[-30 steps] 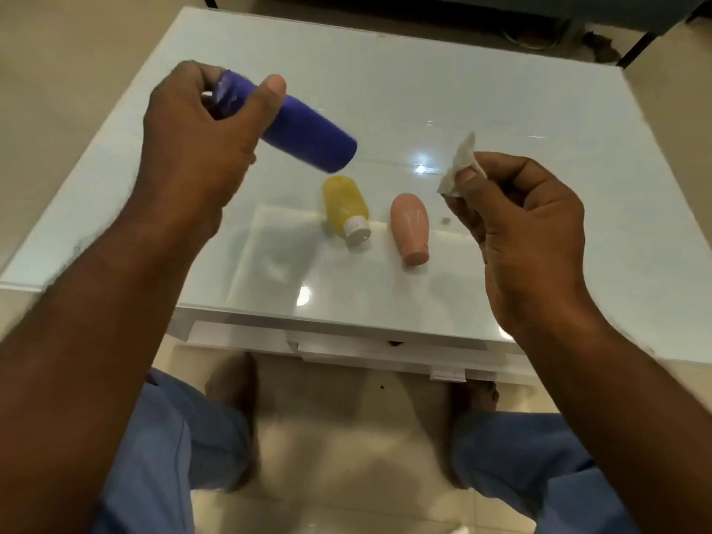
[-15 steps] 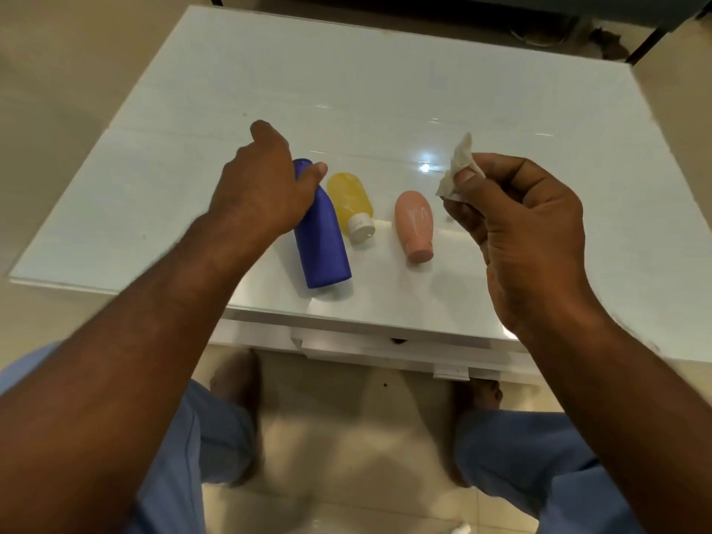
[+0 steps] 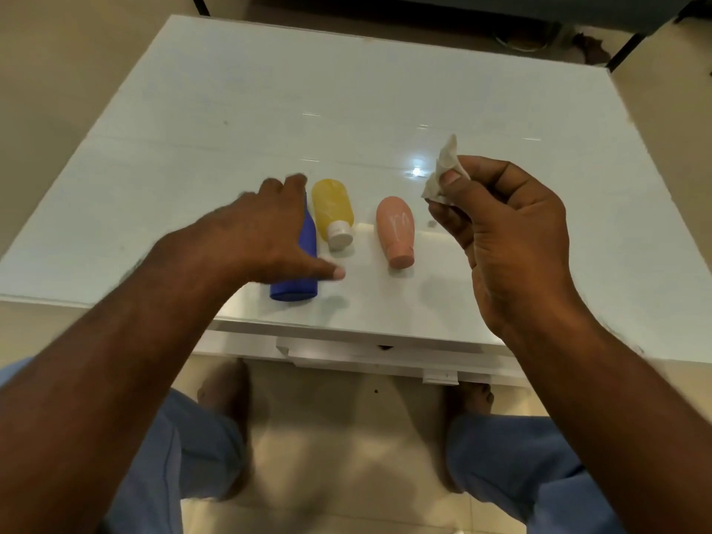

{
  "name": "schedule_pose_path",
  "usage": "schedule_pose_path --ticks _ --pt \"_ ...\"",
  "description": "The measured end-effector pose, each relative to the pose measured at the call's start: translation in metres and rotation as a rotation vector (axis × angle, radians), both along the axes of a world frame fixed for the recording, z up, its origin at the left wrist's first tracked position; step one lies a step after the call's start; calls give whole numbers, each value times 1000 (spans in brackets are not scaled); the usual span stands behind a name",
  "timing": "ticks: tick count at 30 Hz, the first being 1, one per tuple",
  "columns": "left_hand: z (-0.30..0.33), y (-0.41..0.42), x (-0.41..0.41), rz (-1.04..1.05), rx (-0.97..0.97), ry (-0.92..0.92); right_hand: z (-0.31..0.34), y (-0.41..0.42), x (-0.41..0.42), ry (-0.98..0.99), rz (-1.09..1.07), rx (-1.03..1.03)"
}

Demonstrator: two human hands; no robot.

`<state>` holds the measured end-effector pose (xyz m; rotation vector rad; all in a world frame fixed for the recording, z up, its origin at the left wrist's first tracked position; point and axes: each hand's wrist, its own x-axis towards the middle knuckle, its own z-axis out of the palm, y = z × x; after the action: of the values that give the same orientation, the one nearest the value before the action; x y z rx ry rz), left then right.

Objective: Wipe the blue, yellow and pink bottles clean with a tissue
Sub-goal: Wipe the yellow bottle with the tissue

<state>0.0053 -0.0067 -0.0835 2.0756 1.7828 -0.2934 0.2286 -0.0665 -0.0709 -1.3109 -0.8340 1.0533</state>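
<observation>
Three bottles lie side by side on the white glass table (image 3: 385,90). The blue bottle (image 3: 300,279) is leftmost, mostly covered by my left hand (image 3: 262,233), which hovers over it with fingers spread and relaxed, thumb stretched right. The yellow bottle (image 3: 332,206) with a white cap lies just right of it, cap toward me. Further right lies the pink bottle (image 3: 395,227), also cap toward me. My right hand (image 3: 501,225) is raised right of the pink bottle and pinches a crumpled white tissue (image 3: 445,169) between thumb and fingers.
The table's near edge (image 3: 346,333) runs just below the bottles, with a white frame under it. My knees in blue trousers and my bare feet on the tiled floor show beneath. Dark table legs stand at the far corners.
My left hand carried the blue bottle down from the air, laid it on the table beside the yellow one, and let go, fingers now spread. My right hand stayed with the tissue.
</observation>
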Motion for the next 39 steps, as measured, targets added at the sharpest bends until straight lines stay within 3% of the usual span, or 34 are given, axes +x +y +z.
schedule_pose_path --ticks 4,21,30,39 --pt "-9 -9 -5 -125 -71 136 0 0 -2 -10 15 1" --pt "-25 14 20 -88 200 -1 1 -2 -5 -4 19 -11" --pt "-27 7 29 -204 197 48 1 -2 -1 3 3 -1" --pt "-22 -2 27 -192 85 26 -2 -2 0 -52 -2 -2"
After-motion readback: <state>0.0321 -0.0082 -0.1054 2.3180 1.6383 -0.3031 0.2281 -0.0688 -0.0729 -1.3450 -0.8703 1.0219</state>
